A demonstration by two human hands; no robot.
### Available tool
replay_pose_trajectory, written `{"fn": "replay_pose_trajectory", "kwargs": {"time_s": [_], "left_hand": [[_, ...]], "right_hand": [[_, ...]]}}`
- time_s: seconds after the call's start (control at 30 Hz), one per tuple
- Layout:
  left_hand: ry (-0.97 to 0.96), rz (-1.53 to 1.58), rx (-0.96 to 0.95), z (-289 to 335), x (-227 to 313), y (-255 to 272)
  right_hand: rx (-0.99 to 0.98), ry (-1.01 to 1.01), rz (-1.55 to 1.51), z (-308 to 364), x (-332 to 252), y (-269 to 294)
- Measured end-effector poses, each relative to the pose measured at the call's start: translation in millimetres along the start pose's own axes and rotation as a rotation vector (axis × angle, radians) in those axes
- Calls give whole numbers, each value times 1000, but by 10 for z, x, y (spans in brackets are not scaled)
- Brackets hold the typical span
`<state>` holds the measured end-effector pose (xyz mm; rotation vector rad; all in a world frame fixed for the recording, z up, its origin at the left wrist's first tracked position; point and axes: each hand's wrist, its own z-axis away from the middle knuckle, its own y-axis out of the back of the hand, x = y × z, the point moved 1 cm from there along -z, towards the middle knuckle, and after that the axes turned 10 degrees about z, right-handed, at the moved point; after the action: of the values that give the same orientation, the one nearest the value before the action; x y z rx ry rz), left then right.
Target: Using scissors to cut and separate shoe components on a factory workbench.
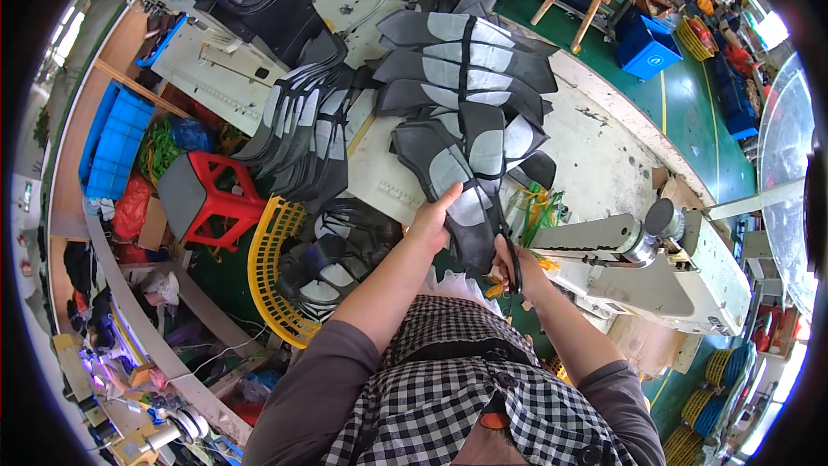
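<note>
My left hand (pixel 434 221) grips a dark grey fabric panel (pixel 447 174) with light grey patches, shaped like a shoe-upper piece, its thumb lying on top. My right hand (pixel 521 267) is closed round the black handles of a pair of scissors (pixel 515 264). The scissors' blades point up and away along the panel's right edge; whether they are parted, I cannot tell. Beyond my hands, more panels of the same kind (pixel 431 65) lie overlapped in rows on the pale work table (pixel 595 134), with a dark strip across them. A second stack of panels (pixel 293 125) stands to the left.
A yellow plastic basket (pixel 274 280) full of panels sits lower left, beside a red stool (pixel 220 198). A sewing machine arm (pixel 595 240) juts in at right, near green and yellow threads (pixel 541 211). A black machine housing (pixel 250 0) stands at far left.
</note>
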<state>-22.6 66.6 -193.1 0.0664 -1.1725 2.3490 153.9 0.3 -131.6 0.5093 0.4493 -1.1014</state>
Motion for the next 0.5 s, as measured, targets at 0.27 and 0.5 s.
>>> {"fn": "replay_pose_trajectory", "kwargs": {"time_s": [0.27, 0.5], "left_hand": [[-391, -439, -116, 380, 332, -46], [53, -241, -129, 421, 748, -52]], "right_hand": [[-240, 82, 42, 13, 47, 65], [-467, 313, -38, -178, 76, -65]]}}
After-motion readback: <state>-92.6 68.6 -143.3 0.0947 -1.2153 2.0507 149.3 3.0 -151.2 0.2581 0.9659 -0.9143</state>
